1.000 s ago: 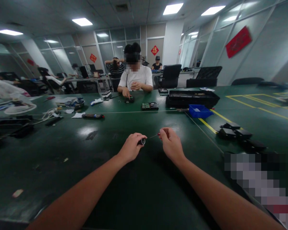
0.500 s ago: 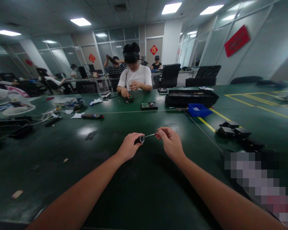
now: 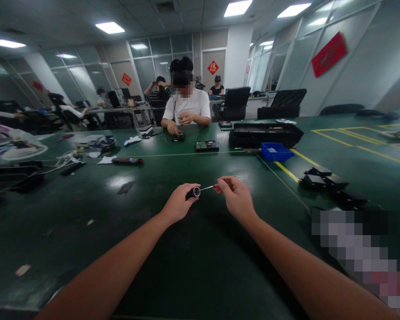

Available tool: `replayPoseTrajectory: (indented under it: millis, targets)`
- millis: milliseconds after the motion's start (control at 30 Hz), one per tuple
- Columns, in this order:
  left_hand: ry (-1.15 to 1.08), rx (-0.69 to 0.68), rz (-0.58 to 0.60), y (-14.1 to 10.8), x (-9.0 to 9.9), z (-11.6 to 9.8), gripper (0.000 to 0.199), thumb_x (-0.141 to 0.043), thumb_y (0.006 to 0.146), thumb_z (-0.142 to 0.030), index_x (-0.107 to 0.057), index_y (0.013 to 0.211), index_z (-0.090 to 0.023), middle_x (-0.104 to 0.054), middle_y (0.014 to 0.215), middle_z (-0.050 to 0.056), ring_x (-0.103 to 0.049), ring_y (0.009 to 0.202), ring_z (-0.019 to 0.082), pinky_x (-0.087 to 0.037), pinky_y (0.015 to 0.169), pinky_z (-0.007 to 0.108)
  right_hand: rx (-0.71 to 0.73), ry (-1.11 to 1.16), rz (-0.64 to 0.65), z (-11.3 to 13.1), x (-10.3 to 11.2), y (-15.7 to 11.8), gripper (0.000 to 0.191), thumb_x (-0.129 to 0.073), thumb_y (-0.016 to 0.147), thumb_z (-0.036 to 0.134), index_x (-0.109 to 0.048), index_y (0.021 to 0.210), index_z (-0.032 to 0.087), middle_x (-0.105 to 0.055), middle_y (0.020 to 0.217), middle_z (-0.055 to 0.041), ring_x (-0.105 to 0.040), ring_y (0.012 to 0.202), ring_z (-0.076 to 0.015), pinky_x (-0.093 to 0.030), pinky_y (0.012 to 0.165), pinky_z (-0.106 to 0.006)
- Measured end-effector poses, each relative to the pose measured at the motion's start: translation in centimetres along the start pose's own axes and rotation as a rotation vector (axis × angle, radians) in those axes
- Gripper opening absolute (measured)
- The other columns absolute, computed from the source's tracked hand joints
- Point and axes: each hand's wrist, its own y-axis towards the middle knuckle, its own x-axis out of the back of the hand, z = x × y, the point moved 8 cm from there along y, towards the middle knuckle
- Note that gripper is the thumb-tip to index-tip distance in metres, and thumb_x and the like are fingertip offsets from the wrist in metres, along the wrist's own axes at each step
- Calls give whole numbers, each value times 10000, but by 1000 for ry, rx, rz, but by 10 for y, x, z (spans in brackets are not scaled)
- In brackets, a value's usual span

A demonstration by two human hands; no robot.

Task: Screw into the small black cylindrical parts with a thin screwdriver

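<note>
My left hand is closed around a small black cylindrical part with a silvery ring at its end, turned toward me. In my right hand the fingers pinch the red handle of a screwdriver. Its thin metal shaft points left at the black part; whether the tip touches it or sits inside, I cannot tell. Both hands are above the green table, near its middle.
Across the table a person in a white shirt handles a small dark device. A green circuit board, a long black tray, a blue bin and a dark tube-shaped tool lie ahead. Black boxes stand at right.
The screwdriver and both hands keep nearly the same pose. The whole view has shifted very slightly. A person in a striped shirt in the background has moved their raised arms.
</note>
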Motion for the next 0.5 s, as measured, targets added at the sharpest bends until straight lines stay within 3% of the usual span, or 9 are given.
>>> replayPoseTrajectory:
  millis: [233, 300, 433, 500]
  targets:
    - [15, -17, 1, 0, 3, -2, 408, -657, 900, -190, -632, 1305, -243, -642, 1288, 89, -567, 1228, 272, -406, 1098, 458, 52, -337, -49, 10, 7, -2, 520, -540, 918, 651, -575, 608, 235, -617, 550, -12, -562, 525, -174, -402, 565, -321]
    - [19, -12, 8, 0, 3, -2, 408, -652, 908, -205, -628, 1313, -247, -640, 1297, 89, -564, 1235, 276, -407, 1098, 463, 65, -339, -29, 10, 5, -2, 483, -532, 936, 621, -610, 659, 232, -626, 574, -13, -570, 539, -179, -401, 563, -321]
    - [45, -16, 7, 0, 2, 0, 404, -651, 916, -216, -625, 1318, -241, -643, 1302, 88, -561, 1241, 275, -399, 1104, 466, 105, -188, 42, 12, -3, -3, 240, -540, 962, 423, -672, 953, 222, -709, 773, -22, -656, 695, -191, -462, 641, -311]
    - [61, -36, 7, 1, 0, 1, 399, -655, 914, -206, -627, 1311, -235, -649, 1293, 83, -568, 1232, 267, -400, 1105, 461, 111, -137, 66, 13, -5, -4, 217, -520, 964, 381, -666, 981, 222, -705, 800, -21, -659, 723, -189, -466, 650, -303]
